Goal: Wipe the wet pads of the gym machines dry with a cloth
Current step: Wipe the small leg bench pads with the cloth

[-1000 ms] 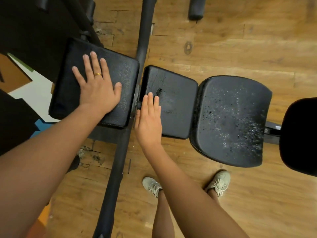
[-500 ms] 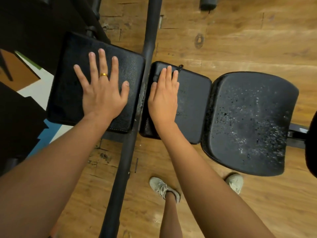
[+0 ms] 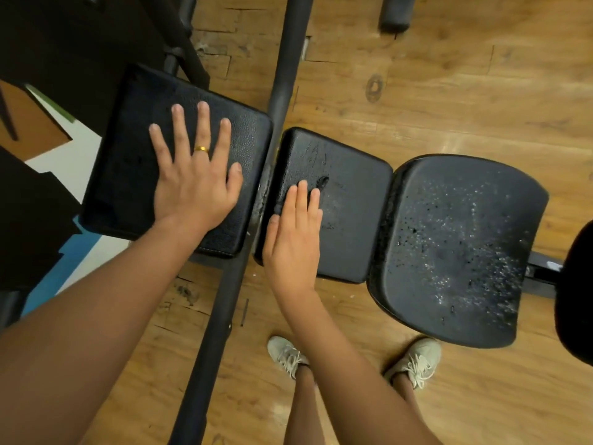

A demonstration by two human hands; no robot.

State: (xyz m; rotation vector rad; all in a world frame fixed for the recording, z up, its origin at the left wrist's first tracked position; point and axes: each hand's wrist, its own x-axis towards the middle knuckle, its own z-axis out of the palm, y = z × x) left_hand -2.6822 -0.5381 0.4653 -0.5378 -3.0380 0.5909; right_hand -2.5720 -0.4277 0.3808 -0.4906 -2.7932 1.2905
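The right grip (image 3: 293, 239) is lying flat on the middle pad (image 3: 353, 226), just right of the black frame bar (image 3: 282, 75). Its fingers are straight and pressed together, with the palm sitting toward the pad's near edge. The left grip (image 3: 192, 184) is resting on the left pad (image 3: 128, 155) on the bar's other side, fingers spread wide and pinching nothing. A dark scrap (image 3: 322, 183) is showing beside the right fingertips, and it cannot be told whether that is the cloth. The middle pad is lying with its long axis running away from the person, roughly parallel to the bar, and smeared wet streaks are glinting at its far end. The seat pad (image 3: 455, 252), farther right of the bar, is carrying thick droplets, so most of the drying is looking undone. Doing this stroke well is probably calling for even, flat pressure along that long axis. Overlapping passes should be working away from the bar and reaching the far corners and seam, while the left grip is steadying the body.
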